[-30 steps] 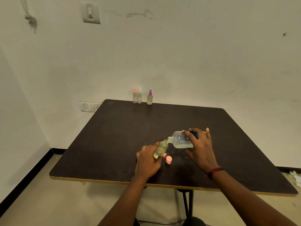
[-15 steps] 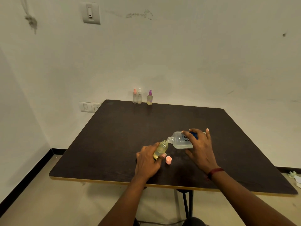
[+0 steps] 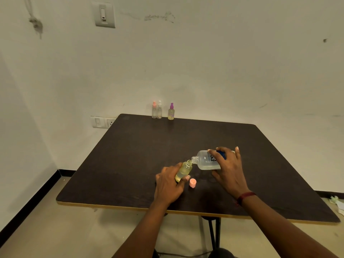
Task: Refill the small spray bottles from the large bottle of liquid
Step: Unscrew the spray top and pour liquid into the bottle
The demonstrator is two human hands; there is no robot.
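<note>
table (image 3: 130,155) mid-front | left hand (image 3: 168,185) grasps small bottle (image 3: 183,170) | right hand (image 3: 229,170) grasps large bottle (image 3: 205,162)

Dark brown, faintly grained table (image 3: 141,164) with a pale tan edge band; just right of the left hand (image 3: 168,185), a small bottle (image 3: 183,171) clear with pale yellow liquid; beside its fingertips, a salmon-pink cap (image 3: 192,183); under the right hand (image 3: 229,170), a large bottle (image 3: 204,162) of clear plastic, nearly colourless inside, with a blue label bearing dark lettering on white; at that wrist, a dark red band (image 3: 245,196); far beyond both hands, three small spray bottles: pink-topped and clear (image 3: 154,110), white-topped and clear (image 3: 159,110), purple-topped with yellowish liquid (image 3: 171,112); behind, off-white wall (image 3: 223,62) with grey smudges.
</note>
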